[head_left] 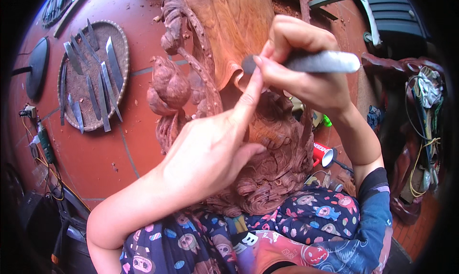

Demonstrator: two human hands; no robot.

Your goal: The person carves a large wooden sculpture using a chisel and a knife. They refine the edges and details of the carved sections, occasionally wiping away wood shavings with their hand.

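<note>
In front of me stands a reddish-brown wood carving [277,166], with a smooth orange-toned upper part, curling relief and a bud-shaped side ornament [169,85]. My right hand [303,75] is closed around a flat metal carving chisel [330,62]. Its blunt end sticks out to the right, while its other end reaches the curled edge of the carving. The exact cutting tip is hard to make out. My left hand [203,147] lies over the carving, index finger stretched to the chisel's working end beside the right fingertips, thumb apart. Its other fingers are mostly hidden.
On the red tiled floor to the left, a round woven tray [126,49] holds several flat metal blades [103,87]. A red mug [324,155] lies right of the carving. Cables and a green power tool [45,142] are at far left. Dark carved wood furniture [406,68] stands at right.
</note>
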